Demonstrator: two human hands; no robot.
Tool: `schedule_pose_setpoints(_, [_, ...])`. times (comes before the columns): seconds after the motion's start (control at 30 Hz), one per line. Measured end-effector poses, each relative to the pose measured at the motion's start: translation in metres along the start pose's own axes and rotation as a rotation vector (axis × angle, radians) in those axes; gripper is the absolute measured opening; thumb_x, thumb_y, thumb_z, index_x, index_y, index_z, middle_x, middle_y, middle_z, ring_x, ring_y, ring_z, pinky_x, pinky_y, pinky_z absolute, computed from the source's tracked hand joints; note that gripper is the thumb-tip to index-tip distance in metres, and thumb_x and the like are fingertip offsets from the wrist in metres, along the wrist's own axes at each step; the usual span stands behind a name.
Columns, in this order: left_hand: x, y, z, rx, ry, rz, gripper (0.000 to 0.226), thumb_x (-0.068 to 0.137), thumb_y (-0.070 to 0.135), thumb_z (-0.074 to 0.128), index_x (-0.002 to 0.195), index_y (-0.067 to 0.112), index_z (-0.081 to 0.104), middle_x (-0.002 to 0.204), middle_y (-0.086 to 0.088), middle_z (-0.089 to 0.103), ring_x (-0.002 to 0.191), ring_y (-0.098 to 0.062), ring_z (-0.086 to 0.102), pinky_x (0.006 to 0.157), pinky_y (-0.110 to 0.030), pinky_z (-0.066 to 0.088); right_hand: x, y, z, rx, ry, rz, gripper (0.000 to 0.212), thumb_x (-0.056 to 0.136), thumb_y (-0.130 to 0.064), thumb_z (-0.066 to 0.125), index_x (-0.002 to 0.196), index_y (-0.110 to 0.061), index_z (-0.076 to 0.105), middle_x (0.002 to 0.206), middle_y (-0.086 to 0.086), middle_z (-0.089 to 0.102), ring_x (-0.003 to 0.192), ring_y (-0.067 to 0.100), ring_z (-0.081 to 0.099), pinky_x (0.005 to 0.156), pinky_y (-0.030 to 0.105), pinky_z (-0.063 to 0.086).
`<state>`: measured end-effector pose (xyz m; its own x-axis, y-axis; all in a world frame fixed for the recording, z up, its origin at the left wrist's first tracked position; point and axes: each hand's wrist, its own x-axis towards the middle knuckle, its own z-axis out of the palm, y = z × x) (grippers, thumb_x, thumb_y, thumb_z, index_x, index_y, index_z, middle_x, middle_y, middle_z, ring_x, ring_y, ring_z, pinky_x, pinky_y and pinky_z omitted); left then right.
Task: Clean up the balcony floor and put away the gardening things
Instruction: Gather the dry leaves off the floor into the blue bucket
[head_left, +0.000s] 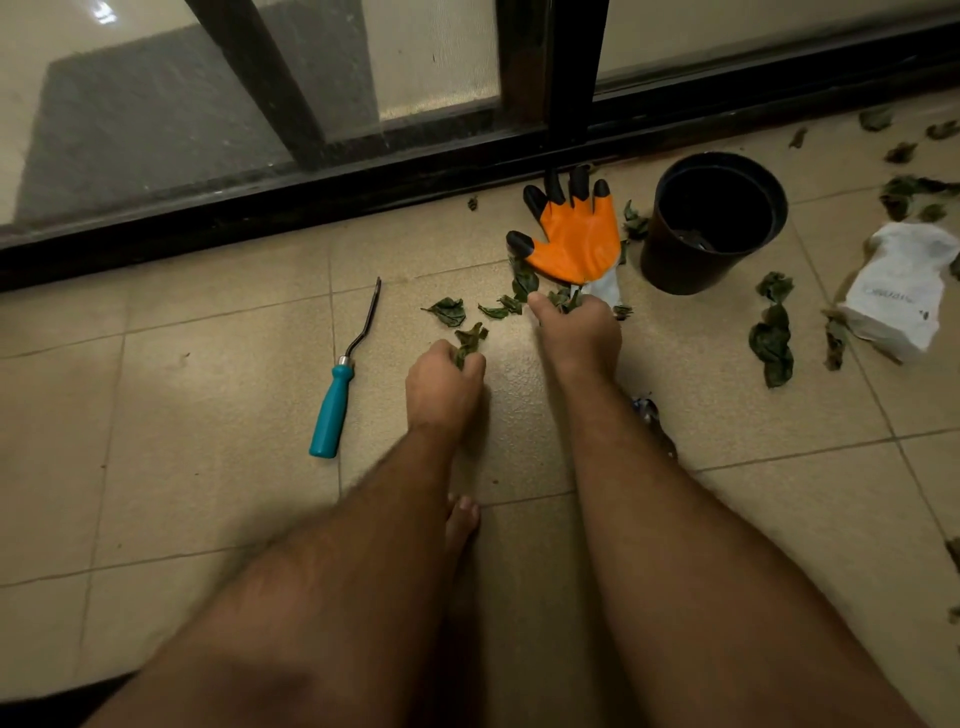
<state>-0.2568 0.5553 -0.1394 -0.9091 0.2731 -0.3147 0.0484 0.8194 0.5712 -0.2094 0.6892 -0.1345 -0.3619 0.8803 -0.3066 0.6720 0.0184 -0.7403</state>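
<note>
Dry green leaves (448, 310) lie scattered over the beige floor tiles (218, 395). My left hand (442, 384) grips a bunch of leaves, some poking out of the fist. My right hand (581, 327) holds more leaves just below the cuff of an orange gardening glove (579, 236) with black claw tips, which lies flat on the floor. A black plastic pot (714, 223) stands to the right of the glove. A hand tool with a teal handle (337, 402) and a curved metal shaft lies to the left of my hands.
A crumpled white bag (901, 291) lies at the right edge, with more leaves (772, 338) around it and toward the far right. A black sliding-door track (260, 208) runs along the back. My bare foot (461, 519) shows between my forearms.
</note>
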Motion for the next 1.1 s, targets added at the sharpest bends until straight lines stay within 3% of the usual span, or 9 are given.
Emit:
schedule_pose_setpoints(0.1, [-0.004,-0.013,-0.007,-0.148,0.035,-0.049,0.011,0.092,0.028,0.059,0.09,0.017,0.057,0.084,-0.003,0.059,0.078,-0.019,0.055,0.074,-0.041,0.052,0.004,-0.005,0.006,-0.208,0.069,-0.006,0.043,0.087,-0.053,0.067,0.099,-0.011,0.064,0.089,0.005,0.065,0.079,0.019,0.058,0.059,0.027,0.039])
schedule_pose_setpoints(0.23, [0.0,-0.023,-0.012,-0.304,0.032,-0.122,0.013,0.088,0.022,0.064,0.083,0.024,0.052,0.093,-0.007,0.066,0.086,-0.023,0.062,0.076,-0.043,0.053,0.01,-0.005,0.0,-0.305,-0.05,0.025,0.031,0.096,-0.031,0.057,0.116,-0.008,0.064,0.112,0.011,0.065,0.105,0.028,0.061,0.071,0.033,0.042])
schedule_pose_setpoints(0.37, [0.004,-0.015,-0.012,-0.384,0.013,-0.147,0.009,0.094,0.019,0.056,0.102,0.022,0.057,0.095,0.001,0.064,0.085,-0.016,0.059,0.072,-0.031,0.048,-0.003,0.0,-0.004,-0.046,-0.057,-0.049,0.014,0.091,-0.026,0.059,0.089,-0.013,0.063,0.075,0.0,0.056,0.073,0.016,0.055,0.062,0.026,0.038])
schedule_pose_setpoints(0.47, [0.006,-0.009,-0.009,-0.41,0.003,-0.172,0.025,0.098,0.021,0.051,0.121,0.021,0.06,0.107,0.004,0.06,0.099,-0.013,0.058,0.088,-0.032,0.05,-0.008,0.002,-0.011,0.192,-0.222,-0.023,0.017,0.088,-0.017,0.061,0.072,-0.016,0.058,0.064,-0.004,0.056,0.055,0.003,0.05,0.052,0.019,0.038])
schedule_pose_setpoints(0.67, [0.008,-0.008,-0.001,-0.374,0.041,-0.217,0.024,0.097,0.03,0.047,0.085,0.015,0.061,0.074,0.0,0.056,0.077,-0.017,0.052,0.068,-0.03,0.039,-0.005,0.006,-0.021,0.356,-0.297,0.039,0.005,0.084,-0.013,0.064,0.082,-0.009,0.065,0.068,0.003,0.066,0.044,-0.002,0.055,0.051,0.021,0.039])
schedule_pose_setpoints(0.87, [0.008,-0.004,-0.003,-0.324,0.08,-0.204,0.041,0.092,0.051,0.058,0.087,0.011,0.061,0.079,-0.005,0.059,0.078,-0.022,0.056,0.069,-0.036,0.046,-0.003,0.011,-0.025,0.376,-0.316,0.051,0.016,0.079,-0.006,0.06,0.067,-0.015,0.055,0.056,0.0,0.054,0.05,0.011,0.047,0.047,0.021,0.038])
schedule_pose_setpoints(0.93, [0.012,-0.005,-0.007,-0.263,0.138,-0.203,0.032,0.089,0.038,0.064,0.094,0.006,0.063,0.084,-0.01,0.064,0.084,-0.03,0.063,0.073,-0.042,0.052,-0.004,0.014,-0.024,0.403,-0.324,0.052,0.015,0.081,-0.006,0.056,0.069,-0.014,0.055,0.055,0.0,0.052,0.048,0.011,0.046,0.047,0.02,0.036])
schedule_pose_setpoints(1.0, [0.016,-0.005,-0.011,-0.322,0.181,-0.226,0.009,0.09,0.018,0.062,0.096,0.011,0.06,0.083,-0.007,0.067,0.078,-0.022,0.067,0.074,-0.039,0.055,-0.005,0.016,-0.025,0.456,-0.301,0.074,0.01,0.084,-0.007,0.053,0.079,-0.015,0.054,0.058,0.001,0.051,0.047,0.01,0.044,0.045,0.02,0.035])
schedule_pose_setpoints(1.1, [0.024,0.003,-0.021,-0.367,0.184,-0.174,0.027,0.095,0.014,0.062,0.121,0.02,0.057,0.11,-0.003,0.067,0.094,-0.012,0.065,0.093,-0.032,0.053,-0.003,0.018,-0.028,0.519,-0.33,0.102,0.03,0.088,-0.005,0.048,0.108,-0.027,0.056,0.061,0.0,0.052,0.047,0.009,0.045,0.042,0.018,0.036])
